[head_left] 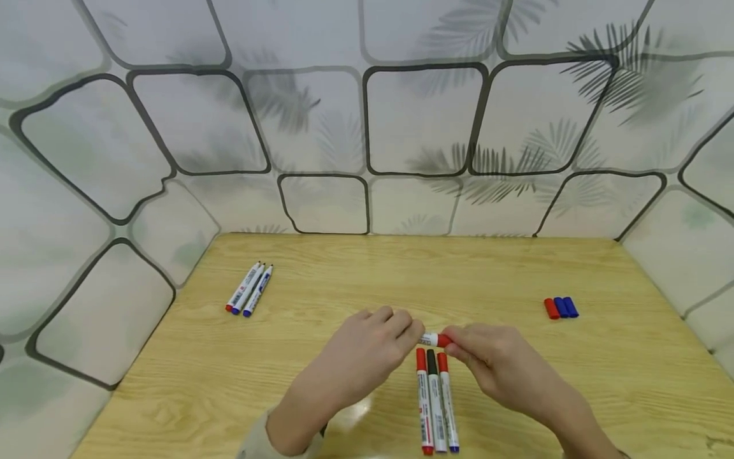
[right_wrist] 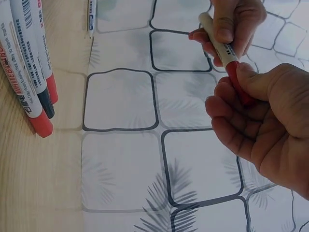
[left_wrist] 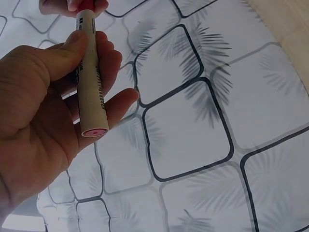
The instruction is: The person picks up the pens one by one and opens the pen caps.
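Between my two hands is a white marker [left_wrist: 91, 82] with a red cap [right_wrist: 238, 84]. My left hand [head_left: 375, 344] holds its white barrel between thumb and fingers, and the red end plug shows in the left wrist view. The thumb and fingers of my right hand [head_left: 504, 366] pinch the red cap, which is on the marker. Just below the hands, three capped markers lie side by side on the table: one with a red cap [head_left: 421, 359], one with a black cap [head_left: 431, 362] and another with a red cap [head_left: 442, 362].
At the left back of the wooden table [head_left: 355, 274] lie three uncapped markers [head_left: 250, 289], their tips pointing away. Three loose caps, a red one [head_left: 551, 308] and two blue ones [head_left: 566, 307], sit at the right. A patterned cloth wall [head_left: 321, 127] closes off the back and sides.
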A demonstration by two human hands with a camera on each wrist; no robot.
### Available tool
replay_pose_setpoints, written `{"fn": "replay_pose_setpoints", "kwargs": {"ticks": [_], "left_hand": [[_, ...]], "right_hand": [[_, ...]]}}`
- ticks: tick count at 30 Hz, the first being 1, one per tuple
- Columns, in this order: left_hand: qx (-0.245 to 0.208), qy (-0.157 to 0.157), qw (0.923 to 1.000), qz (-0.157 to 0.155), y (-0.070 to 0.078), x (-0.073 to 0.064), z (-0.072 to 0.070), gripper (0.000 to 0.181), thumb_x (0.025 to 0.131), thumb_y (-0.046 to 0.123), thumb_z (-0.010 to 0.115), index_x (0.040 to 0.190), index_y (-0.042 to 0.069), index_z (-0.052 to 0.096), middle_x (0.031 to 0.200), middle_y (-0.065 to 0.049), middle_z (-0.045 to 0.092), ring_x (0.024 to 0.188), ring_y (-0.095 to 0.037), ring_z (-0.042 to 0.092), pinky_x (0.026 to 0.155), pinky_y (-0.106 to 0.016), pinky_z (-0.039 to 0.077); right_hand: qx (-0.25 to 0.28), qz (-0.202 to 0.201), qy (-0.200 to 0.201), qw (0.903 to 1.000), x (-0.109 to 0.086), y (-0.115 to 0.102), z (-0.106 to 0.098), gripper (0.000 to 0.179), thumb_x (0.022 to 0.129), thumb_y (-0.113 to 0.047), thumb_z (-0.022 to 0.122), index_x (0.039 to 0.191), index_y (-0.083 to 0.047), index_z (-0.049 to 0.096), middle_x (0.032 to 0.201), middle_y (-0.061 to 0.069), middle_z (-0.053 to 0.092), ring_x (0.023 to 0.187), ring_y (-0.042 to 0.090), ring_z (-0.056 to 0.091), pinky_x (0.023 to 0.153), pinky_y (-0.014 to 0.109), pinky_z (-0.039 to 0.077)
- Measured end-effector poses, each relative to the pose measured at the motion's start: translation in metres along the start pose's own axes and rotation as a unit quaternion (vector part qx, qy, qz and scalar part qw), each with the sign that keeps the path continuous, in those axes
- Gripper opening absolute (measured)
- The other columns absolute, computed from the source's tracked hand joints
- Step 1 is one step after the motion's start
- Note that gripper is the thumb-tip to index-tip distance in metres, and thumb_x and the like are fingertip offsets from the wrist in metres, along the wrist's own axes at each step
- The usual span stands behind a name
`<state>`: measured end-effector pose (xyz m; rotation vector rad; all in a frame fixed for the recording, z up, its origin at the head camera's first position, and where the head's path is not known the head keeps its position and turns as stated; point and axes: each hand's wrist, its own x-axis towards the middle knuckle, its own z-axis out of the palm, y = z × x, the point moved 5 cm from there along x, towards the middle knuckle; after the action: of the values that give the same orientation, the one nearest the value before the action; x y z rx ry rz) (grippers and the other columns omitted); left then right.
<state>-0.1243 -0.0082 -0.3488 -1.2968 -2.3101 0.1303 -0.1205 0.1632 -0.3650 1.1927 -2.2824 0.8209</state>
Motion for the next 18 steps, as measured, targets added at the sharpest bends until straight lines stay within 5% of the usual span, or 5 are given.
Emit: {"fn": "replay_pose_setpoints", "kwargs": {"ticks": [5, 12, 15, 18], "left_hand": [[-0.025, 0.024, 0.9994, -0.006, 0.000, -0.006, -0.013, 0.021, 0.092, 0.011, 0.072, 0.112, 0.012, 0.066, 0.101, 0.004, 0.064, 0.077, -0.009, 0.059, 0.058, -0.016, 0.046], [-0.069, 0.033, 0.9970, -0.007, -0.006, -0.010, -0.017, 0.025, 0.088, 0.005, 0.074, 0.112, 0.010, 0.067, 0.099, 0.002, 0.065, 0.077, -0.009, 0.062, 0.058, -0.013, 0.047], [-0.097, 0.028, 0.9949, -0.008, -0.009, -0.008, -0.012, 0.022, 0.090, 0.007, 0.072, 0.111, 0.011, 0.068, 0.097, 0.002, 0.065, 0.076, -0.008, 0.062, 0.054, -0.013, 0.045], [-0.116, 0.024, 0.9929, -0.004, -0.009, -0.007, -0.007, 0.018, 0.093, 0.011, 0.070, 0.110, 0.012, 0.067, 0.095, 0.003, 0.064, 0.076, -0.006, 0.061, 0.051, -0.012, 0.042]], "right_hand": [[-0.086, -0.086, 0.044, 0.9916, 0.002, -0.013, -0.006, 0.037, 0.107, -0.028, 0.041, 0.115, -0.003, 0.067, 0.084, -0.003, 0.065, 0.070, 0.009, 0.061, 0.063, 0.018, 0.051], [-0.127, -0.090, 0.035, 0.9872, 0.008, -0.018, -0.004, 0.036, 0.108, -0.026, 0.038, 0.110, -0.005, 0.067, 0.089, -0.004, 0.065, 0.074, 0.012, 0.057, 0.070, 0.025, 0.049], [-0.090, -0.099, 0.035, 0.9904, 0.006, -0.010, -0.003, 0.035, 0.108, -0.026, 0.040, 0.112, -0.004, 0.067, 0.089, -0.004, 0.065, 0.074, 0.011, 0.057, 0.069, 0.022, 0.048], [0.002, -0.085, 0.009, 0.9964, 0.003, 0.001, -0.002, 0.031, 0.105, -0.025, 0.046, 0.114, -0.004, 0.068, 0.090, -0.005, 0.065, 0.074, 0.006, 0.056, 0.069, 0.017, 0.047]]}}
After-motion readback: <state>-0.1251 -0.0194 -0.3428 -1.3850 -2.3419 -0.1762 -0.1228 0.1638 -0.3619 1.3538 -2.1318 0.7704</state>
